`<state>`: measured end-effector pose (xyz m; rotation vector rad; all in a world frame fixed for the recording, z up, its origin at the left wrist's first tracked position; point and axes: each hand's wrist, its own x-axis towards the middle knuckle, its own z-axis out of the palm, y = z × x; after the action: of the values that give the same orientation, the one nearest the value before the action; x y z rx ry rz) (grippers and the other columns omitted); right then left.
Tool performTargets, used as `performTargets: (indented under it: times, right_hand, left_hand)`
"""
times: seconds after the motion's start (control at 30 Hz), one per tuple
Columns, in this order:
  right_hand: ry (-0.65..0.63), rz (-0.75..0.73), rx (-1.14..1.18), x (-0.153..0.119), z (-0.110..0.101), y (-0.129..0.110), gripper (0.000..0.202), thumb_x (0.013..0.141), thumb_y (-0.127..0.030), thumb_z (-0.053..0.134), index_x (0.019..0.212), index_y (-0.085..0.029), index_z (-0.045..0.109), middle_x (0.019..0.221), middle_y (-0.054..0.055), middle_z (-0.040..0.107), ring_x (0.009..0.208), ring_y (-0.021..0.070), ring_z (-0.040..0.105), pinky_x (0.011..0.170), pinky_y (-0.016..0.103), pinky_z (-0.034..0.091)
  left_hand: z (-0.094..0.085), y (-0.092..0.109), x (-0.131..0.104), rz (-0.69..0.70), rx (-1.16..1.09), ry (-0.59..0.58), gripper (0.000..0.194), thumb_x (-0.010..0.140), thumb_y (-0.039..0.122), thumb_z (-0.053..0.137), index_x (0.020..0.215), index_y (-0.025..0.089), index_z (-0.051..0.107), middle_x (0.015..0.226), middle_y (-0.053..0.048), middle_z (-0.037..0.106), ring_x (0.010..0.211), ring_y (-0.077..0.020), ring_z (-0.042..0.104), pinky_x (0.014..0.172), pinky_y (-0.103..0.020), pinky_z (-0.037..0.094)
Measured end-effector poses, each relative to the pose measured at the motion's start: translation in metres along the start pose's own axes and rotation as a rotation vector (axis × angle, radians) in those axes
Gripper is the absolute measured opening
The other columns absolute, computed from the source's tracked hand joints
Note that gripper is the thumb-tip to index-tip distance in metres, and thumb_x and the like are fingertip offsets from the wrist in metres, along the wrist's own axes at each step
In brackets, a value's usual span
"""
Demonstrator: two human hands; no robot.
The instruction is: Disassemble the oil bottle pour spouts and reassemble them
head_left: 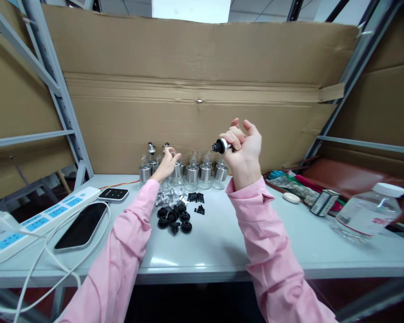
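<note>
Right hand point(245, 150) grasps pourer point(223, 146); long axis near-horizontal, black tip point(217, 146) leftward. Left hand point(166, 165) at upright bottle point(177, 172); grip cannot be determined.

Blk/silver stopper point(221, 146) ~horiz. midair, metal-banded glass btl point(177, 172) upright.

Tabletop point(217, 237): offers a bare lane at lower centre, between the pink sleeves point(269, 237).
Glass bottles point(192, 174): stand packed at centre, barring the way to the cardboard point(202, 54).
Black stoppers point(171, 216): lie left of that lane.
Power strip point(57, 211), phone point(81, 226): obstruct lower left.
Small box point(325, 202), water bottle point(363, 217): stand at right, beyond another open stretch.
</note>
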<state>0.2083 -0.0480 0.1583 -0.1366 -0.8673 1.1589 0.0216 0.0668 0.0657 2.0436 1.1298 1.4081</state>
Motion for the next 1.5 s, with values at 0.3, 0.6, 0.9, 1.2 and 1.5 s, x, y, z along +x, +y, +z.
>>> performTargets:
  times: [0.3,0.6,0.9,1.2,1.5]
  right_hand:
    - [0.028,-0.020,-0.050,-0.007,0.000,0.017,0.020,0.083,-0.031,0.045,0.066,-0.020,0.049,0.037,-0.013,0.014,0.030,0.0034,0.012,0.037,0.020,0.023]
    - [0.059,0.045,-0.238,-0.023,-0.029,0.042,0.016,0.075,-0.033,0.055,0.069,-0.021,0.047,0.038,-0.014,0.017,0.030,0.0030,0.012,0.037,0.020,0.024]
    - [0.100,0.133,-0.421,-0.039,-0.062,0.066,0.018,0.065,-0.027,0.062,0.069,-0.021,0.046,0.037,-0.014,0.027,0.030,0.0023,0.018,0.034,0.018,0.022]
    - [0.233,0.158,-0.509,-0.038,-0.090,0.077,0.016,0.065,-0.026,0.059,0.066,-0.020,0.044,0.038,-0.014,0.027,0.030,0.0018,0.020,0.034,0.018,0.022]
    - [0.257,0.200,-0.463,-0.044,-0.097,0.077,0.016,0.065,-0.024,0.058,0.071,-0.021,0.044,0.040,-0.015,0.025,0.031,0.0019,0.020,0.040,0.019,0.031]
  left_hand:
    - [0.028,-0.029,-0.007,0.025,0.257,0.037,0.026,0.087,0.024,0.044,0.107,0.011,0.035,0.113,-0.015,0.036,0.112,-0.0220,0.037,0.102,-0.036,0.028]
    - [0.030,-0.031,-0.012,0.193,0.543,0.054,0.054,0.087,0.026,0.043,0.134,0.007,0.023,0.132,-0.023,0.031,0.127,-0.0319,0.025,0.104,-0.045,0.026]
    - [-0.015,-0.006,-0.017,0.007,0.564,0.503,0.054,0.085,0.028,0.040,0.135,0.017,0.025,0.145,-0.016,0.021,0.137,-0.0314,0.006,0.107,-0.061,0.003]
    - [-0.028,-0.031,-0.016,-0.357,0.435,0.421,0.052,0.087,0.050,0.034,0.129,0.018,0.036,0.139,-0.020,0.026,0.127,-0.0378,0.031,0.097,-0.067,0.023]
    - [-0.008,-0.004,-0.035,0.077,0.632,0.502,0.049,0.088,0.033,0.037,0.132,0.012,0.026,0.146,-0.018,0.017,0.138,-0.0286,0.006,0.108,-0.061,0.006]
